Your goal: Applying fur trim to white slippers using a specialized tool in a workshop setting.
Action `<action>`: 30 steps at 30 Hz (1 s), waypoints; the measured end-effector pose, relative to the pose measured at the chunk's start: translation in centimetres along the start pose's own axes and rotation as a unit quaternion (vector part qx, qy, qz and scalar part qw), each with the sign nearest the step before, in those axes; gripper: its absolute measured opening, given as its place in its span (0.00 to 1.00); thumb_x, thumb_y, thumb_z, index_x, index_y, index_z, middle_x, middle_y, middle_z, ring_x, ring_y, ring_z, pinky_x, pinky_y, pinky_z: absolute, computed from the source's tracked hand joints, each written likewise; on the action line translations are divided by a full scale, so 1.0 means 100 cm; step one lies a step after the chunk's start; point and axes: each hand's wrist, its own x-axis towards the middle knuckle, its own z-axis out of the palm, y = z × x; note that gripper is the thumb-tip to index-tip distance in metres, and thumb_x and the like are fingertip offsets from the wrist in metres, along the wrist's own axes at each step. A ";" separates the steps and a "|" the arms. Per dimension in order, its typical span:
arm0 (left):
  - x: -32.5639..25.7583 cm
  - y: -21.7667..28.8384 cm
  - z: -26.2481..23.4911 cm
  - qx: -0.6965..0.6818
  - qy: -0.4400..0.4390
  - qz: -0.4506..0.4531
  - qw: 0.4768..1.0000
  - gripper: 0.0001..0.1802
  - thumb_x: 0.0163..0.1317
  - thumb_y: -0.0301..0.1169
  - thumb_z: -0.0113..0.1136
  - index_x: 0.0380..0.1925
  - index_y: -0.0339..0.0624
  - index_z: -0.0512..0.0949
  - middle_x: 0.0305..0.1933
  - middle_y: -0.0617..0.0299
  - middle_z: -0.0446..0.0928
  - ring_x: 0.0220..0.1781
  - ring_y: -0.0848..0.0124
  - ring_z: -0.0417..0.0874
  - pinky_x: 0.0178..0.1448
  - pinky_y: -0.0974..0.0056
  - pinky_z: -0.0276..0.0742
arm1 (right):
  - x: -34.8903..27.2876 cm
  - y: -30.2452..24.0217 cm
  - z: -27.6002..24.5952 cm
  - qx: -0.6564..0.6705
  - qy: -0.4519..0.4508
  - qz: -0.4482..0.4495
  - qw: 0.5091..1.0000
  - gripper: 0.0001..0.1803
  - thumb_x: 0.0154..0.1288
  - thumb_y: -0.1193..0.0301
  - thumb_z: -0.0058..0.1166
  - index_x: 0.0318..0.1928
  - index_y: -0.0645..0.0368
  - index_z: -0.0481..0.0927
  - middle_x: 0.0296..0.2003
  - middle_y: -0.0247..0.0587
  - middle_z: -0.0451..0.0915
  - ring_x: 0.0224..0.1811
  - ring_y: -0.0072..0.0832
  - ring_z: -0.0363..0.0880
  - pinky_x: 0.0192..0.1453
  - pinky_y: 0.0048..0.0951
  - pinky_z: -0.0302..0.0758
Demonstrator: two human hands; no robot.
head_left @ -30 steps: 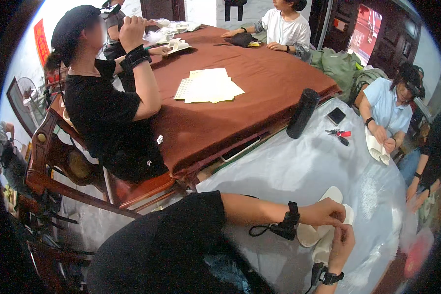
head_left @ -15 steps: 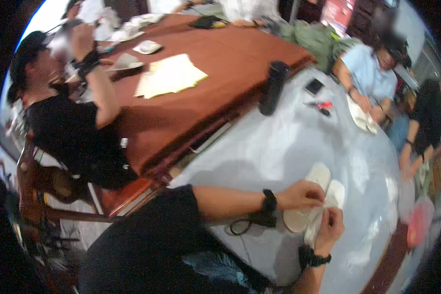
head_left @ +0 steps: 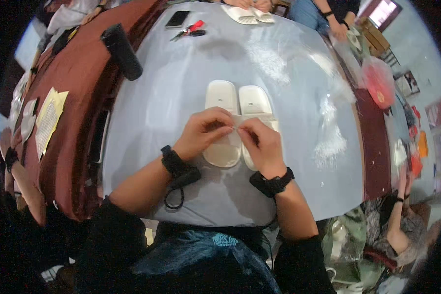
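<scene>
Two white slippers (head_left: 222,98) lie side by side, soles flat, on a pale plastic-covered table (head_left: 181,83) right in front of me. My left hand (head_left: 205,134) rests on the left slipper's strap with its fingertips pinched together. My right hand (head_left: 259,142) covers the right slipper's (head_left: 255,102) strap, thumb and forefinger pinching at the same spot where the two straps meet. Both wrists wear black bands; a black cord hangs from the left one.
A black cylinder flask (head_left: 121,51) stands at the table's left edge beside a brown-covered table (head_left: 63,132) with yellow papers (head_left: 48,120). A phone (head_left: 176,18), red-handled scissors (head_left: 190,30) and another slipper pair (head_left: 247,13) lie at the far side. Crumpled clear plastic (head_left: 330,142) lies to the right. Other people sit around.
My view has swung right and down, so the slippers now sit centred. Both hands have stayed on the slipper straps, drawn closer together at the middle.
</scene>
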 end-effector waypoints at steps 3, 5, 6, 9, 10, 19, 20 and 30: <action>-0.002 0.001 -0.002 0.019 -0.007 0.014 1.000 0.04 0.60 0.21 0.62 0.36 0.35 0.79 0.43 0.62 0.77 0.45 0.74 0.77 0.51 0.69 0.74 | -0.001 0.000 0.001 -0.004 -0.004 -0.030 1.000 0.05 0.64 0.72 0.57 0.39 0.57 0.77 0.31 0.45 0.80 0.31 0.41 0.80 0.34 0.34 0.75; -0.004 -0.001 -0.002 0.025 -0.008 0.025 0.999 0.04 0.62 0.22 0.61 0.36 0.34 0.78 0.42 0.63 0.77 0.44 0.76 0.76 0.51 0.70 0.73 | -0.003 -0.002 0.001 0.007 -0.006 -0.063 0.998 0.05 0.64 0.72 0.56 0.39 0.56 0.77 0.30 0.44 0.79 0.31 0.42 0.81 0.34 0.35 0.75; -0.005 0.001 -0.002 0.026 -0.008 0.024 0.999 0.04 0.62 0.22 0.61 0.36 0.34 0.78 0.42 0.63 0.77 0.44 0.76 0.76 0.51 0.70 0.73 | -0.004 -0.003 0.001 0.008 -0.005 -0.063 0.998 0.05 0.64 0.72 0.56 0.39 0.56 0.77 0.30 0.44 0.79 0.31 0.42 0.81 0.34 0.35 0.75; -0.006 0.004 -0.001 0.023 0.001 -0.008 1.000 0.04 0.62 0.22 0.61 0.36 0.35 0.78 0.42 0.64 0.77 0.45 0.76 0.76 0.51 0.70 0.73 | -0.006 -0.001 0.003 -0.006 -0.006 -0.045 0.999 0.04 0.63 0.73 0.56 0.39 0.56 0.76 0.30 0.45 0.79 0.31 0.42 0.81 0.34 0.35 0.75; -0.007 0.003 0.000 0.013 0.001 -0.012 1.000 0.04 0.62 0.23 0.61 0.35 0.36 0.78 0.42 0.62 0.77 0.46 0.74 0.76 0.52 0.69 0.73 | -0.006 0.001 0.005 -0.007 0.000 -0.050 0.999 0.04 0.63 0.74 0.55 0.38 0.57 0.76 0.29 0.46 0.79 0.31 0.42 0.80 0.34 0.36 0.75; 0.000 0.000 -0.005 -0.001 -0.025 -0.002 1.000 0.03 0.62 0.22 0.61 0.36 0.35 0.78 0.42 0.65 0.77 0.44 0.78 0.76 0.50 0.71 0.74 | -0.001 0.005 0.007 -0.039 0.000 -0.088 0.995 0.04 0.61 0.75 0.56 0.35 0.57 0.74 0.26 0.47 0.77 0.29 0.44 0.79 0.31 0.39 0.73; -0.001 0.000 -0.006 -0.006 -0.032 -0.015 0.999 0.03 0.62 0.22 0.61 0.36 0.35 0.78 0.41 0.65 0.77 0.44 0.78 0.76 0.49 0.71 0.74 | -0.001 0.006 0.008 -0.043 -0.002 -0.088 0.995 0.04 0.61 0.75 0.56 0.34 0.58 0.74 0.26 0.46 0.77 0.29 0.44 0.79 0.31 0.40 0.73; -0.001 -0.005 -0.005 -0.008 -0.044 0.011 0.999 0.03 0.63 0.22 0.61 0.35 0.35 0.77 0.40 0.65 0.77 0.42 0.79 0.77 0.47 0.72 0.74 | -0.004 0.004 0.006 -0.065 -0.013 -0.092 0.994 0.04 0.61 0.74 0.56 0.34 0.57 0.74 0.27 0.47 0.77 0.30 0.46 0.79 0.32 0.42 0.73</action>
